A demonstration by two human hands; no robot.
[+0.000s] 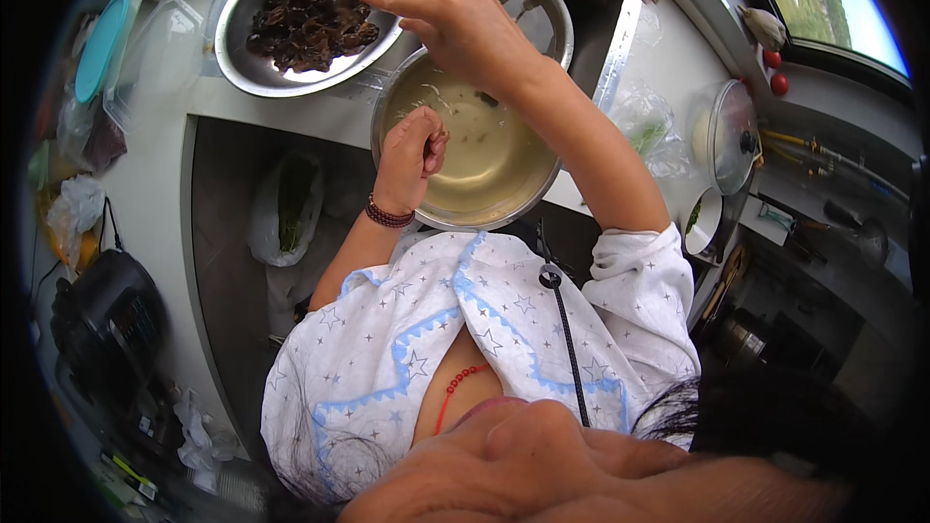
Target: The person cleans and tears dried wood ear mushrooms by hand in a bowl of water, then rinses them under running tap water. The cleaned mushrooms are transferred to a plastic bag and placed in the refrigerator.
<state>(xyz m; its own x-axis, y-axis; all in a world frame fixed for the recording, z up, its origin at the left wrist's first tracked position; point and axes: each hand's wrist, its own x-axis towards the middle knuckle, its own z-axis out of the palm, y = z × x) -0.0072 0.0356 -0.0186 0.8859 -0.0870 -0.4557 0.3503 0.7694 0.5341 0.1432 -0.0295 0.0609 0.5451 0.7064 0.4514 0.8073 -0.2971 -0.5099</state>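
Note:
A steel basin (501,196) of cloudy yellowish water stands before me, with small dark bits in the water. My left hand (414,156), a beaded bracelet at its wrist, is curled into a fist over the basin's left side. A small brown speck shows by its fingertips; whatever the fist encloses is hidden. My right hand (465,25) reaches across to the right rim of a steel bowl (232,58), fingers spread. Dark brown wood ear fungus (312,22) lies heaped in that bowl. Behind the right hand is another steel basin (556,7), partly covered.
Clear plastic containers (163,51) and a turquoise lid (102,47) crowd the left counter. A black electric cooker (109,327) sits lower left. A bag of greens (290,211) lies below the counter. On the right are plastic bags (643,120) and a glass-lidded pan (732,138).

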